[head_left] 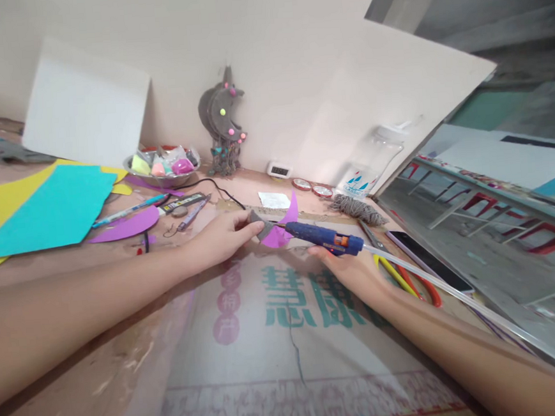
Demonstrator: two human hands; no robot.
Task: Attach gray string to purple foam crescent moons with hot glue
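Observation:
My left hand (227, 239) pinches a small grey piece (262, 224) at the middle of the table. Purple paper (276, 236) shows beside and behind that piece; whether the two are joined I cannot tell. In my right hand (340, 267) is a blue hot glue gun (320, 235), its nozzle pointing left and close to the grey piece and the purple paper. A long clear glue stick (421, 267) runs out of the gun's back over my right forearm. Both hands are above a printed plastic sheet (198, 361) spread on the table.
Scissors (402, 275) and a phone (430, 260) lie at the right, near grey yarn (359, 208) and a clear bottle (370, 162). Coloured paper (47, 210), a cutter (181, 203) and a bowl of clay packs (163, 166) are leftward. A grey moon ornament (222, 116) hangs on the wall.

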